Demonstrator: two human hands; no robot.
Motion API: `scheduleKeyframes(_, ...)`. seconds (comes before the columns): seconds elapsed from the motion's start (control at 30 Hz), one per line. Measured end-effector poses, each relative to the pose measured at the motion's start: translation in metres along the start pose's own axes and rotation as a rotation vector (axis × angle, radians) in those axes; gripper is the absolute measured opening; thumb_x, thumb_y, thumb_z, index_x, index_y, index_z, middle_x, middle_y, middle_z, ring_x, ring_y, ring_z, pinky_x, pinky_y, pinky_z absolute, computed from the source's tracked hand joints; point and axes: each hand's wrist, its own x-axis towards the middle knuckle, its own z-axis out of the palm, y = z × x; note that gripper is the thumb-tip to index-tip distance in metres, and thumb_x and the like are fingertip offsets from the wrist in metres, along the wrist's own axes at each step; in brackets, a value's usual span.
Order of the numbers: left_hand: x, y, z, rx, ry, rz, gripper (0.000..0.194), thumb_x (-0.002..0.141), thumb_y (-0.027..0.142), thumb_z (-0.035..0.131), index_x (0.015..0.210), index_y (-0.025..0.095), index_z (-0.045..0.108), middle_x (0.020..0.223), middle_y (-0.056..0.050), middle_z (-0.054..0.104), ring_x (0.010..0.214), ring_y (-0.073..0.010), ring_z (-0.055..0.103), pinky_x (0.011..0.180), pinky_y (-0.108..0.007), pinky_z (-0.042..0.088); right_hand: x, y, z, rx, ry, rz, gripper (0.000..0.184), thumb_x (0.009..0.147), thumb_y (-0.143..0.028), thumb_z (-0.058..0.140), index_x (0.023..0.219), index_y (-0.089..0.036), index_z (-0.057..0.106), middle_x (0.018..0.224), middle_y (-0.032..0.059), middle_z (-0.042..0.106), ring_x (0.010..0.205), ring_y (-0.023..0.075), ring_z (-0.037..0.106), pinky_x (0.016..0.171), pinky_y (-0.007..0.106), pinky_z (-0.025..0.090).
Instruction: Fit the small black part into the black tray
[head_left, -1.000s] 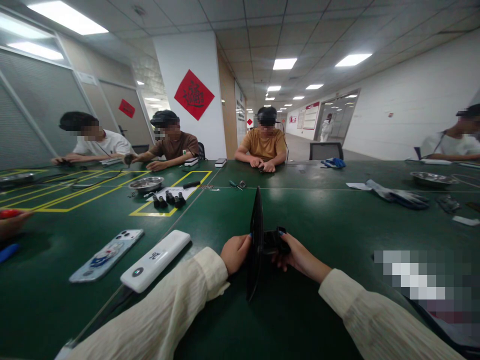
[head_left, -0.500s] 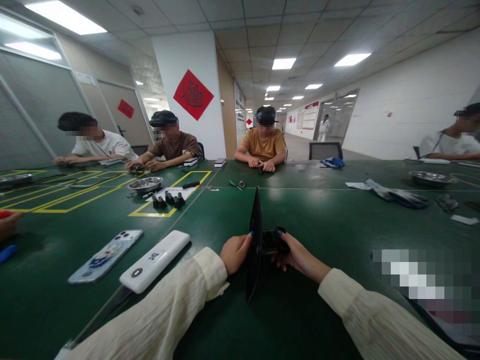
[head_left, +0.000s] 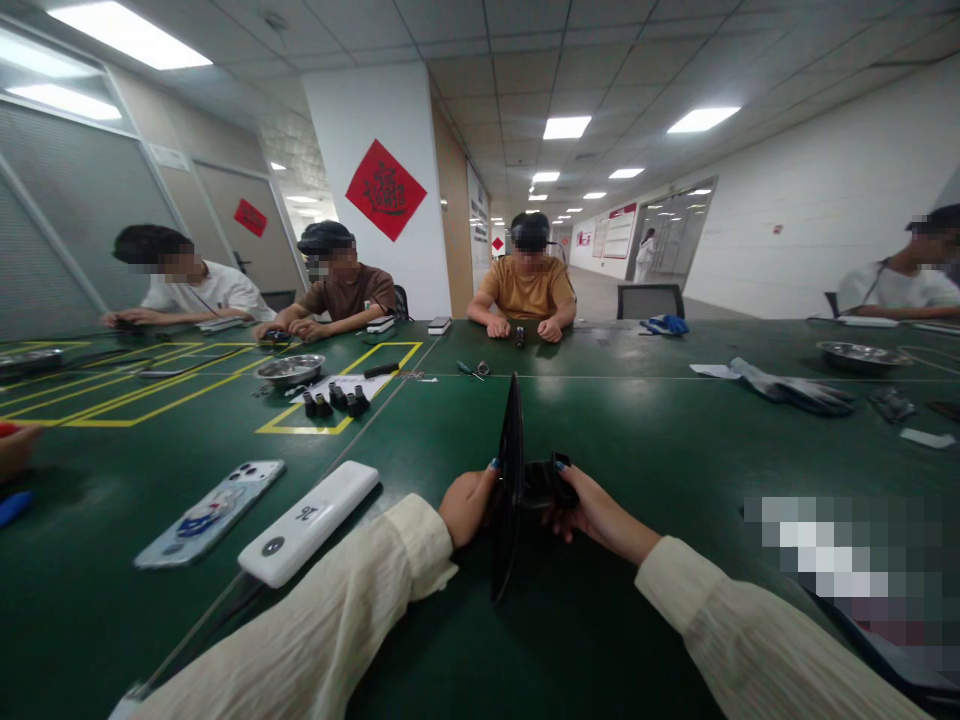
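A thin, flat black panel (head_left: 511,500) stands upright in front of me, seen almost edge-on. A black bracket-like part (head_left: 541,484) sticks out from its right side. At the panel's left face is my left hand (head_left: 466,508), thumb against it and the other fingers mostly hidden. My right hand (head_left: 592,505) is closed around the outer end of the bracket, thumb on top and fingers curled below. I cannot make out how the bracket joins the panel.
A phone (head_left: 211,512) and a white power bank (head_left: 311,522) with a cable lie left of my forearm. Beyond are several black fittings (head_left: 336,402), a metal bowl (head_left: 291,370), pliers (head_left: 471,371) and gloves (head_left: 795,388). Other people sit around the green table (head_left: 645,430).
My left thumb has shifted slightly left and up along the panel; the panel and my right hand stay put. Across the table, a person's hands have parted from a small dark object.
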Motion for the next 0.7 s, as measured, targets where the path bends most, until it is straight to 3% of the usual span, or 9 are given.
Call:
scheduleKeyframes(0.2, 0.0007, 0.0027, -0.0022, 0.023, -0.032, 0.046, 0.056, 0.085, 0.049, 0.018, 0.067, 0.013, 0.058, 0.063, -0.005, 0.055, 0.066, -0.0189, 0.051, 0.066, -0.028, 0.043, 0.0025, 0.0023, -0.0006, 0.001, 0.010, -0.001, 0.023, 0.091, -0.038, 0.025, 0.095, -0.017, 0.036, 0.052, 0.0016, 0.060, 0.039, 0.0126, 0.055, 0.033, 0.018, 0.037)
scheduleKeyframes(0.7, -0.0002, 0.0058, -0.0029, 0.067, -0.041, 0.064, 0.061, 0.087, 0.048, 0.016, 0.075, 0.011, 0.063, 0.069, -0.007, 0.059, 0.069, -0.0204, 0.055, 0.066, -0.027, 0.043, 0.0078, 0.0078, -0.0059, 0.019, -0.018, -0.003, 0.025, 0.090, -0.041, 0.027, 0.095, -0.018, 0.036, 0.053, 0.0017, 0.061, 0.039, 0.0130, 0.056, 0.033, 0.018, 0.038)
